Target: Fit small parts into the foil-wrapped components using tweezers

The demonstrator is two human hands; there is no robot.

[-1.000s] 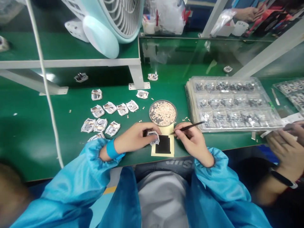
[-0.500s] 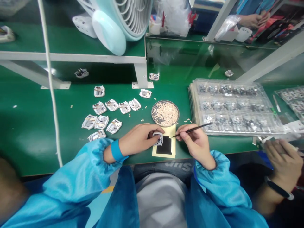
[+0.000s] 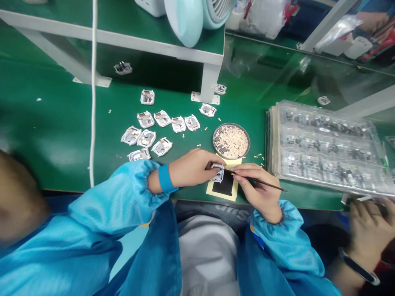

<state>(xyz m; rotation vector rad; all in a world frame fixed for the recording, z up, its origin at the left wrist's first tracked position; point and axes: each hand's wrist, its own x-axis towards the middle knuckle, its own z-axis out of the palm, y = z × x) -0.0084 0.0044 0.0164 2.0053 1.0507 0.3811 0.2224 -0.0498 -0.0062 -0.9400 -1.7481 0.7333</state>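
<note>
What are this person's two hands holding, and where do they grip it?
The left hand pinches a white casing at its left side; the right hand holds a thin dark tool near its casing end.

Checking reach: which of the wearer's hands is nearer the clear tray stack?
Right. The right hand holds a dark tool close by the left end of the tray stack; the left hand, holding a white case, is farther left.
</note>
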